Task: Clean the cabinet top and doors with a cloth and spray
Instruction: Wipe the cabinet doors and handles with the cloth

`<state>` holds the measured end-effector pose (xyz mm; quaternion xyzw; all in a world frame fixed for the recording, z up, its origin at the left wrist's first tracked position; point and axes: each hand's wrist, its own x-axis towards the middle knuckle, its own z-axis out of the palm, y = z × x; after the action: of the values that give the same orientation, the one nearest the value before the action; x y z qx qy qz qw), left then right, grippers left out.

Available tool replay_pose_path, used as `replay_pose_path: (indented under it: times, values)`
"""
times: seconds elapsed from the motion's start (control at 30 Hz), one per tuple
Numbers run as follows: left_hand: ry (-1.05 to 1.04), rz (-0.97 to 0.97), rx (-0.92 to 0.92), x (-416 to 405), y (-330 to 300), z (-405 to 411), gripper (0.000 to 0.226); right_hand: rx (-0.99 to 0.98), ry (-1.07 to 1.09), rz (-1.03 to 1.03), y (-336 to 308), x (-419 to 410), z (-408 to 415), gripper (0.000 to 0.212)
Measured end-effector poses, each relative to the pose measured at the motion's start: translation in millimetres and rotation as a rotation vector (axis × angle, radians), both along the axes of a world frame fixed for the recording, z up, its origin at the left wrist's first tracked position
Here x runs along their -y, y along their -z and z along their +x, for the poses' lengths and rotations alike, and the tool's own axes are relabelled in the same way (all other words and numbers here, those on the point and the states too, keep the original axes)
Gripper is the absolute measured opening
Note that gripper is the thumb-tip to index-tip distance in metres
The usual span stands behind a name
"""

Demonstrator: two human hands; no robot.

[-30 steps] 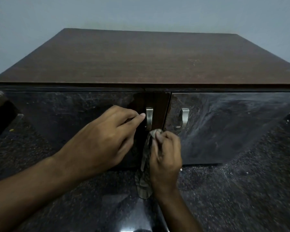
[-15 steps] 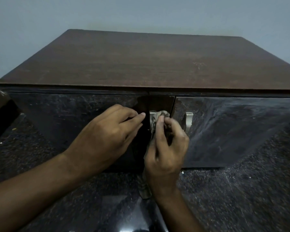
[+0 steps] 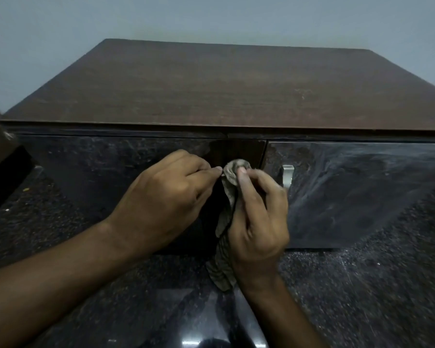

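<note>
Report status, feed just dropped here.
Right hand grips cloth over left door's handle. Left hand pinches beside it. Right handle bare. Nothing blocking.

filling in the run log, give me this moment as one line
right hand grips grey striped cloth on left door handle | left hand touches cloth

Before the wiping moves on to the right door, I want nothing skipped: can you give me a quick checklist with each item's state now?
1. Cloth in hand: ok, the right hand grips it, bunched at the left door's inner edge.
2. Left hand placement: ok, fingertips at that door's edge beside the cloth.
3. Left handle: cannot tell, cloth and hands cover it.
4. Right handle: ok, uncovered and reachable.
5. Right door clean: not ok, pale streaks show.
6. Spray: cannot tell, none in view.
</note>
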<state>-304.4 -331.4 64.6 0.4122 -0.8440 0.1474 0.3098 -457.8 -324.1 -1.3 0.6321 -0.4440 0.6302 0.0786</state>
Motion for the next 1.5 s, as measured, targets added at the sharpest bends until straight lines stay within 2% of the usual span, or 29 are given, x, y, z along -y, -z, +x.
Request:
replay_pose_path:
  times: [0.23,0.4,0.53,0.7,0.83,0.97,1.1,1.2,1.33,1.43,1.5]
  values:
    - [-0.006,-0.011,-0.005,1.2,-2.1,1.0,0.022,-0.014,0.01,-0.048,-29.7,7.0,3.4,0.022]
    - [-0.003,0.013,0.009,-1.9,-4.4,2.0,0.017,-0.12,0.042,0.081,-5.2,-6.0,12.3,0.031]
    - [-0.015,0.021,-0.015,-2.3,-6.4,-1.0,0.024,0.001,-0.023,0.089,-0.5,-4.8,7.7,0.031]
    - [-0.008,0.008,-0.005,-2.3,-6.5,-0.4,0.02,-0.105,-0.06,-0.024,-29.5,7.7,3.0,0.024]
    - [-0.013,0.011,-0.003,-4.0,-6.9,-1.8,0.019,0.0,-0.002,-0.041,-35.2,13.3,-1.9,0.024]
    - [-0.022,0.013,-0.009,-6.8,-8.0,7.4,0.017,-0.205,-0.126,-0.058,-36.9,15.7,14.3,0.022]
    - [-0.028,0.012,-0.025,-11.7,-9.8,13.7,0.016,-0.075,-0.111,-0.042,-36.5,15.8,19.0,0.02]
    - [-0.022,0.025,-0.01,-13.6,-10.0,14.6,0.016,-0.197,-0.148,-0.063,-36.6,16.3,20.2,0.021]
    - [-0.01,0.025,-0.026,-13.8,-11.2,13.4,0.016,-0.074,-0.1,-0.06,-39.6,17.3,12.9,0.022]
    - [0.002,0.03,-0.012,-14.2,-8.8,12.4,0.016,-0.142,-0.108,-0.061,-31.1,12.6,8.9,0.023]
    - [0.014,0.053,-0.001,-14.5,-7.9,13.2,0.019,-0.091,-0.093,-0.042,-27.0,13.0,-2.7,0.022]
